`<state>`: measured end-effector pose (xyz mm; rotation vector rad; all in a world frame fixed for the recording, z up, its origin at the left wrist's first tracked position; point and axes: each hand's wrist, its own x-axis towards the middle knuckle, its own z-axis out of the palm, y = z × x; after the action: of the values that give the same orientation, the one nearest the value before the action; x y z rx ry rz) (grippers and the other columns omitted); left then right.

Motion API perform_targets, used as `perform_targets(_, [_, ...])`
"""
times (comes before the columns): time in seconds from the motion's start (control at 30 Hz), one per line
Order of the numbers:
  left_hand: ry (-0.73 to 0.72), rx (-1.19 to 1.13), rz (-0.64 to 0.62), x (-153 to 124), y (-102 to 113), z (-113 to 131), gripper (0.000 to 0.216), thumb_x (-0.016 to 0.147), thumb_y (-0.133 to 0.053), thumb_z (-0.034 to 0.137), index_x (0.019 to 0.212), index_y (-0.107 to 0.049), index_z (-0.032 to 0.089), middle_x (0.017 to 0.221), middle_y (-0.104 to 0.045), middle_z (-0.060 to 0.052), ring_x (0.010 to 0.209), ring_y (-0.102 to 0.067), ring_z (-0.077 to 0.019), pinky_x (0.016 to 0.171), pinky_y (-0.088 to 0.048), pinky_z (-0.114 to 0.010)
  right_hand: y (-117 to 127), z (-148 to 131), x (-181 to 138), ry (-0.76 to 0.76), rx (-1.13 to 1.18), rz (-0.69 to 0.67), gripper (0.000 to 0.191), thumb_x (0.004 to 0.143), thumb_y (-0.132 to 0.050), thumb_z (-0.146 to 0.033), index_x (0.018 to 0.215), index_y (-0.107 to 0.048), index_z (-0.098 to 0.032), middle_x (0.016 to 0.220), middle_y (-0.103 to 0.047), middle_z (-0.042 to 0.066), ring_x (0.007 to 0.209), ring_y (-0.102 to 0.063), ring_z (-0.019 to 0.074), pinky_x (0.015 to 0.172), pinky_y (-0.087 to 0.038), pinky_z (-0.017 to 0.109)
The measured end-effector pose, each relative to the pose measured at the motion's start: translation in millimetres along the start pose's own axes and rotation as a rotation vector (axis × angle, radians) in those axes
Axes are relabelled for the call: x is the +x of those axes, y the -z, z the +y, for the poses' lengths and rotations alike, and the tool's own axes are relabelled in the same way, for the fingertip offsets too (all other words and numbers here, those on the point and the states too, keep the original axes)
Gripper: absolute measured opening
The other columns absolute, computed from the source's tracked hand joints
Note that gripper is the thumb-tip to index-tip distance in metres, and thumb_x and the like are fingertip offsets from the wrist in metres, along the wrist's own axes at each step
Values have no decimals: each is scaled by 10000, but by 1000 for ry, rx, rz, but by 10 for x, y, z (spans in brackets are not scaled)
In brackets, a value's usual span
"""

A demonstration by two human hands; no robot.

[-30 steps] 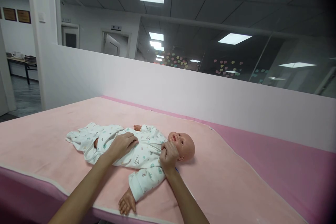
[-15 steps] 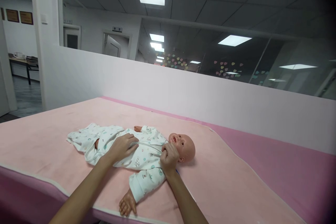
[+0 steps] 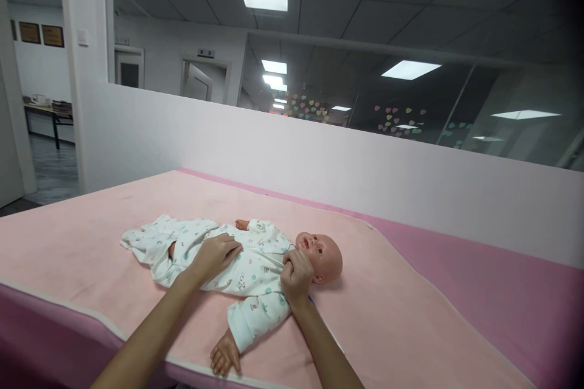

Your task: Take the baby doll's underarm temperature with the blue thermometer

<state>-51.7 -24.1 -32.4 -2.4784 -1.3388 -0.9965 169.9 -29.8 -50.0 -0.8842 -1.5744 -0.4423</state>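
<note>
A baby doll (image 3: 325, 255) lies on its back on a pink blanket (image 3: 387, 328), head to the right. It wears a white printed romper (image 3: 249, 270). My left hand (image 3: 214, 257) rests on the doll's belly, fingers curled onto the romper's front. My right hand (image 3: 296, 273) is closed in a pinch on the romper's collar, just below the doll's chin. The doll's near arm stretches toward me, its bare hand (image 3: 225, 358) at the blanket's front edge.
A low white partition wall (image 3: 319, 164) runs behind the pink-covered bed. A white pillar (image 3: 86, 73) stands at the far left, with a desk (image 3: 45, 112) beyond it. Glass walls with heart stickers lie behind the partition.
Both hands stay on the romper in the same places. The view has shifted slightly, and nothing has visibly been opened or let go.
</note>
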Motion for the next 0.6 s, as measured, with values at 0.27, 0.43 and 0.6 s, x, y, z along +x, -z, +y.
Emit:
perform_targets(0.27, [70,-326,-136,17,87,-35,261,850,-423,359,940,-647,263,903,-647,-2,873,-539,-179,739,-400,-270,18,-19,24,-2,4,4,226,610,-325,9,519,-364,-194,499,-378,-21,504,-339,117,510,-246,250])
perform_targets(0.43, [83,-334,-157,25,79,-39,292,862,-397,368,980,-651,284,879,-636,-3,876,-530,-183,757,-396,-275,12,-17,20,0,-2,7,224,610,-323,5,519,-362,-196,497,-378,-22,502,-337,116,510,-246,251])
perform_targets(0.6, [91,-337,-133,16,90,-12,294,854,-406,378,933,-663,259,890,-644,-12,871,-533,-183,762,-405,-273,12,-22,20,3,-5,7,222,601,-320,5,515,-370,-194,497,-383,-21,503,-342,113,510,-241,253])
